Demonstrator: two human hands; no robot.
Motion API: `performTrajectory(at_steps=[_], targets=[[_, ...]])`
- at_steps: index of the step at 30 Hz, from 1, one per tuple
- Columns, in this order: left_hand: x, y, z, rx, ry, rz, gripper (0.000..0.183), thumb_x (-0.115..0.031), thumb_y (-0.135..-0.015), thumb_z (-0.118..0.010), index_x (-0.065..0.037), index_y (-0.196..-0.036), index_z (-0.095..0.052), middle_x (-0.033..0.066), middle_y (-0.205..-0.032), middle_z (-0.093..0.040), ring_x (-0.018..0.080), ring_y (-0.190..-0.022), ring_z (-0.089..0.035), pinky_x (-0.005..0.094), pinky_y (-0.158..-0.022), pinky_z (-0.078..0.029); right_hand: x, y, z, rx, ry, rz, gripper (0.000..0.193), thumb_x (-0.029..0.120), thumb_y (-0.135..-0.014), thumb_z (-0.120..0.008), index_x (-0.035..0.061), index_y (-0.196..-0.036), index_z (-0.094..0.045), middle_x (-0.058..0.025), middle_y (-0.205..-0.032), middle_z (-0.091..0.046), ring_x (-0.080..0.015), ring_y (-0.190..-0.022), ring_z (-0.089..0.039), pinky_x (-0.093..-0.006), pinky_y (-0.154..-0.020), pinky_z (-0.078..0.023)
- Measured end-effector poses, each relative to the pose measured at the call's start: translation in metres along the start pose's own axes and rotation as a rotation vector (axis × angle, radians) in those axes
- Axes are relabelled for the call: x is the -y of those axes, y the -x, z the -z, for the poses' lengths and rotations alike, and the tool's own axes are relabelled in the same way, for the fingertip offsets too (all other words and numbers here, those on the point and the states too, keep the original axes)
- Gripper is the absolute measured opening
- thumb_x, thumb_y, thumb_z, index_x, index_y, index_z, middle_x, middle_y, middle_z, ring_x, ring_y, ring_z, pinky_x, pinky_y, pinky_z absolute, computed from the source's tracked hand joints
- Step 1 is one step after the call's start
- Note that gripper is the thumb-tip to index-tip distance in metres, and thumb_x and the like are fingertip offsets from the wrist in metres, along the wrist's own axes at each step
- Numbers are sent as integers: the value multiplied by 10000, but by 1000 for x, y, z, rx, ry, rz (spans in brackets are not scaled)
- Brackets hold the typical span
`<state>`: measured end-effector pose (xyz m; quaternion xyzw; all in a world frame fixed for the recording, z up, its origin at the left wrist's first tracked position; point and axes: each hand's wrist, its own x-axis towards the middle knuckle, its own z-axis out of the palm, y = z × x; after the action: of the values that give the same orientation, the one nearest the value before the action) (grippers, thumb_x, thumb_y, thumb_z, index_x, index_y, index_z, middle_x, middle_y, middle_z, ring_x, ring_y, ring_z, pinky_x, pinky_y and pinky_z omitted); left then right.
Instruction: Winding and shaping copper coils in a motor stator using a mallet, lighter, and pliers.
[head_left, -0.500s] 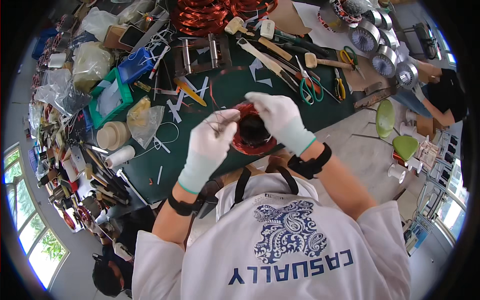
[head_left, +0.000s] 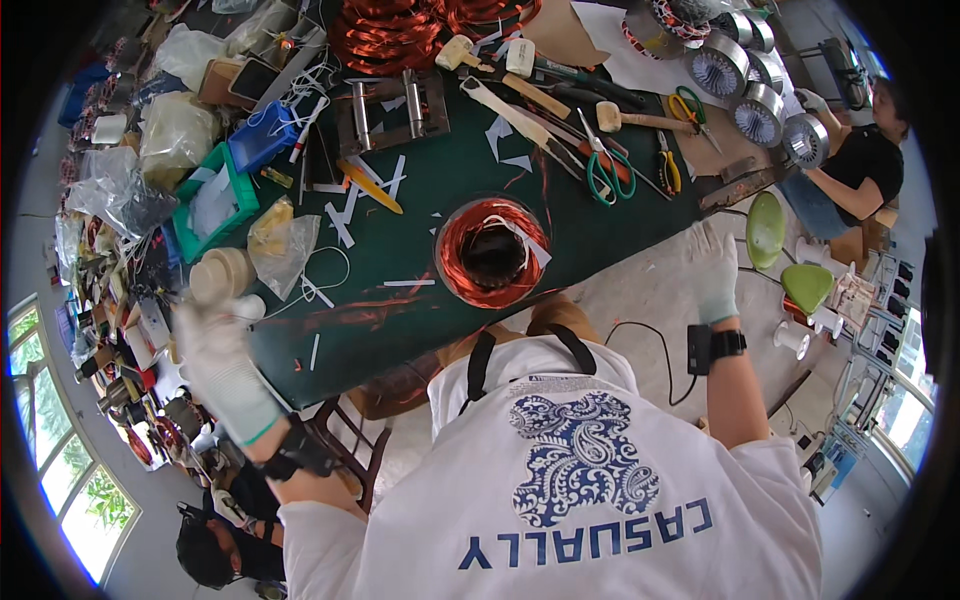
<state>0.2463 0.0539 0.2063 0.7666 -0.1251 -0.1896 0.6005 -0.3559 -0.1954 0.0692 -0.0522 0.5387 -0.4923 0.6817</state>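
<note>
One copper coil lies between two gloved hands, left and right, fingers spread, empty.

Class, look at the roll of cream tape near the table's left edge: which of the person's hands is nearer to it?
Left. The left hand in its pale glove is just below the roll of cream tape, almost touching. The right hand hangs off the table's far right side, well away.

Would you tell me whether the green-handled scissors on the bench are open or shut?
Shut: the scissors lie flat on the green bench, blades together in one point, loops side by side.
</note>
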Motion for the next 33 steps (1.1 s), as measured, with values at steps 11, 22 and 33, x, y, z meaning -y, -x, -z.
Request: performTrajectory(at_steps=[11, 22, 33], targets=[[51, 99, -194, 606, -1019, -873, 614, -249, -858, -761, -61, -1404, -552, 160, -1364, -627, 372, -1211, -632, 505, -1003, -504, -139, 89, -175, 807, 1329, 1154, 380, 51, -834, -736, 67, -1211, -691, -144, -1135, -726, -352, -1014, -710, -422, -898, -563], [98, 95, -179, 751, -578, -576, 472, -37, -953, -579, -46, -1425, -573, 204, -1352, -663, 380, -1183, -663, 445, -1012, -532, -159, 56, -184, 748, 1456, 1058, 224, 283, -908, -766, 112, -1050, -792, -125, -933, -771, -294, -784, -741, -383, -705, -586], [54, 96, -215, 632, -796, -619, 225, -203, -928, -678, -70, -1106, -708, 126, -1079, -690, 347, -1023, -664, 482, -877, -538, -152, 27, -189, 582, 1137, 119, 238, 197, -948, -758, 6, -1087, -784, -73, -912, -774, -101, -812, -687, -275, -790, -571]])
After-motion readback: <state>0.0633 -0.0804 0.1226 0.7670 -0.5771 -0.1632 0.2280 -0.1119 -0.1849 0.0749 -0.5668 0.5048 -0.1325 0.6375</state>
